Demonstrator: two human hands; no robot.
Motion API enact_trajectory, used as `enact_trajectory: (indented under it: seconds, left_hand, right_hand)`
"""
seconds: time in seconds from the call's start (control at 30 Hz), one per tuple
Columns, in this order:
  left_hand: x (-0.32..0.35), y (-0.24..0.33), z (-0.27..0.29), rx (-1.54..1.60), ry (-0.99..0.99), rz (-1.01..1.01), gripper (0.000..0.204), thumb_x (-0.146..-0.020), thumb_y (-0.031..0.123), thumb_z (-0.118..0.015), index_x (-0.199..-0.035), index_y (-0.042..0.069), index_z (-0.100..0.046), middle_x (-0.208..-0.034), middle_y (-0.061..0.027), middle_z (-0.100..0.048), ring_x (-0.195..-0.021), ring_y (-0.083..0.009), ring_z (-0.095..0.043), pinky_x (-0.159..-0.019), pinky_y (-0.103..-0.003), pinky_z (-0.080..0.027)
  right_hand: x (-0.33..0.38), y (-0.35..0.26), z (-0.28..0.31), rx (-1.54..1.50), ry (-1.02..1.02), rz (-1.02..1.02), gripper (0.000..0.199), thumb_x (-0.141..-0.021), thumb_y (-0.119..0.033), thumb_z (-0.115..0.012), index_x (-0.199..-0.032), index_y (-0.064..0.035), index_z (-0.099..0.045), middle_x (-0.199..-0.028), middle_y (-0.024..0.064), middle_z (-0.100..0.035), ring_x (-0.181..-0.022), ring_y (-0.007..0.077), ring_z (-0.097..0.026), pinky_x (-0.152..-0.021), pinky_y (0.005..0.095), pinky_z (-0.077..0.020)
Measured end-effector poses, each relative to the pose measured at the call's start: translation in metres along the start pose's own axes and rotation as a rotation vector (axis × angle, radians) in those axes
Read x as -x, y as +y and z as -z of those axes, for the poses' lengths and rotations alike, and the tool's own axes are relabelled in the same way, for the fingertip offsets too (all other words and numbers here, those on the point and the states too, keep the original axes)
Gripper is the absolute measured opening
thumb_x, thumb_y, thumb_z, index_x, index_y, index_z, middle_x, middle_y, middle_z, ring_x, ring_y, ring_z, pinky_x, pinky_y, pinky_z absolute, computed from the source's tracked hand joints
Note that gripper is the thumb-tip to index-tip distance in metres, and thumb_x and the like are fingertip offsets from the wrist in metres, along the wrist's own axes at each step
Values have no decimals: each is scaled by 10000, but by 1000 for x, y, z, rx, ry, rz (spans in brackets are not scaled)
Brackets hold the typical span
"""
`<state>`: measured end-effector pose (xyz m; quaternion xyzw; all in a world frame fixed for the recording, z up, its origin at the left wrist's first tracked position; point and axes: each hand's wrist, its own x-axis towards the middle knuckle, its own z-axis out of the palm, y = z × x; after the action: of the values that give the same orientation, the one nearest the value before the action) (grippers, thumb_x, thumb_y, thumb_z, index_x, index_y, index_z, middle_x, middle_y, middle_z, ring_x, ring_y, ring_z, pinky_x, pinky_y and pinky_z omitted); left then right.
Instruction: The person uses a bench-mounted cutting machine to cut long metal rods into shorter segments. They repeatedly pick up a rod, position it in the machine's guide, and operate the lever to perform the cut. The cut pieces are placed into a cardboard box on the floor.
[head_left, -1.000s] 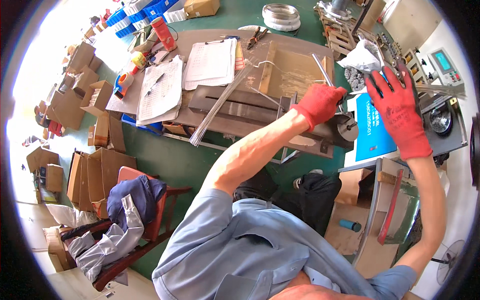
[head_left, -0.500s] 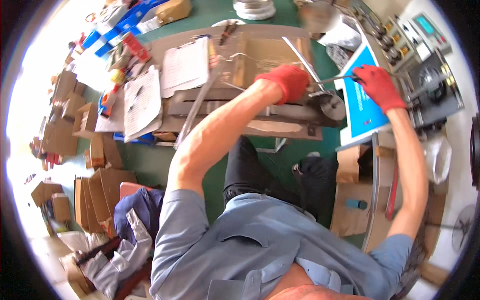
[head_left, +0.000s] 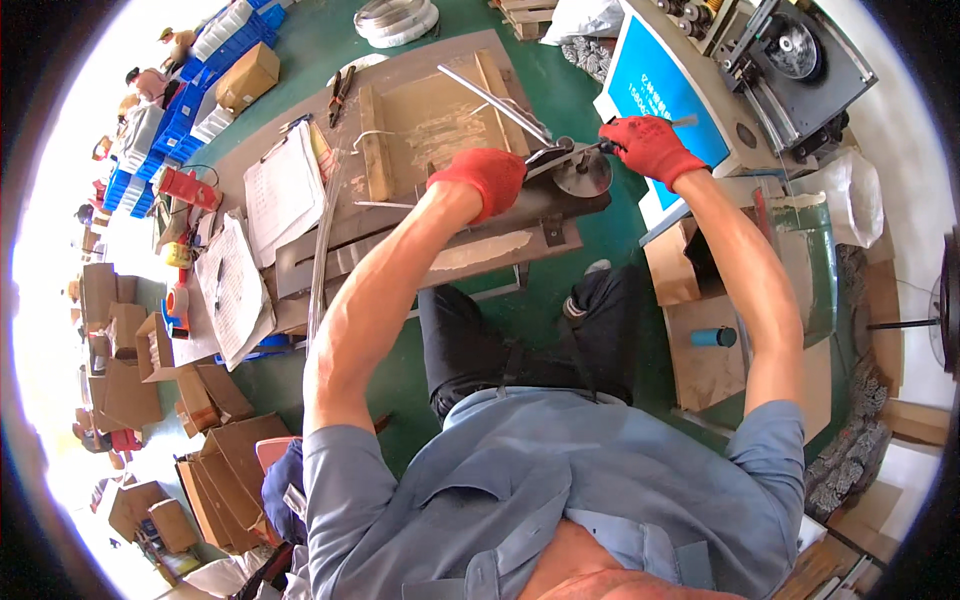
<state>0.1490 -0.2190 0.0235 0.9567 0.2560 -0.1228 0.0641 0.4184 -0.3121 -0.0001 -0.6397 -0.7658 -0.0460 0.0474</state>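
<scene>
Both my hands wear red gloves and are closed. A thin metal rod (head_left: 566,158) spans the space between them, passing just over a round metal disc (head_left: 583,176) at the right end of the worktable (head_left: 300,205). My left hand (head_left: 480,183) grips the rod's left end at the table's front part; its fingertips are partly hidden. My right hand (head_left: 652,148) is closed round the other end, where a dark piece shows by the fingers. A long pale metal bar (head_left: 490,102) slants from the table's back down to the fitting beside the disc.
Pliers (head_left: 341,95), a clipboard of papers (head_left: 285,190) and thin strips (head_left: 326,240) lie left on the table. A shallow wooden frame (head_left: 376,140) sits mid-table. To the right are a blue-panelled machine (head_left: 655,85) and a shelf unit holding a blue-green cylinder (head_left: 713,337).
The view has swung, shifting the table leftward and upward in the picture. My right hand has come closer to the disc, and my left hand nearer the table's front edge. Both remain closed.
</scene>
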Motion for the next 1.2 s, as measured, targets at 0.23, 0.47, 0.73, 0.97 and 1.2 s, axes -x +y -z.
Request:
enact_trajectory:
  seconds: [0.23,0.47,0.73,0.97,1.2]
  left_hand:
    - [0,23,-61,99,489,249,161,-855,154,-489,-962,83,-586,-866,-155,-659,-837,-353,-657,-690,-464,-534]
    - [3,16,-69,82,536,155,191,-840,108,-517,-1014,107,-593,-912,-142,-631,-871,-339,-648,-719,-444,-533]
    - [10,2,-77,134,557,98,193,-813,102,-537,-994,103,-603,-889,-144,-623,-847,-345,-648,-707,-453,-531]
    - [10,9,-64,114,474,131,217,-813,111,-537,-1023,92,-589,-904,-148,-629,-852,-346,-644,-717,-450,-532]
    - [5,22,-66,127,523,179,183,-823,158,-569,-979,63,-572,-929,-165,-622,-870,-348,-635,-724,-460,-519]
  right_hand:
    - [19,7,-25,-84,12,-92,143,-854,-188,-530,-965,-118,-583,-894,139,-635,-883,363,-618,-739,493,-475]
    - [17,6,-17,-110,-16,-48,146,-845,-174,-550,-953,-81,-583,-874,185,-624,-873,397,-602,-724,515,-465]
    - [18,10,-15,-190,-20,33,187,-836,-156,-554,-1002,-76,-582,-881,186,-629,-863,400,-602,-719,503,-467]
    - [21,10,-29,-26,48,49,99,-811,-103,-520,-901,-75,-548,-806,169,-608,-809,388,-608,-681,499,-468]
    - [18,0,-20,-52,-21,-32,111,-811,-92,-497,-901,-71,-558,-820,178,-621,-827,385,-614,-695,500,-471]
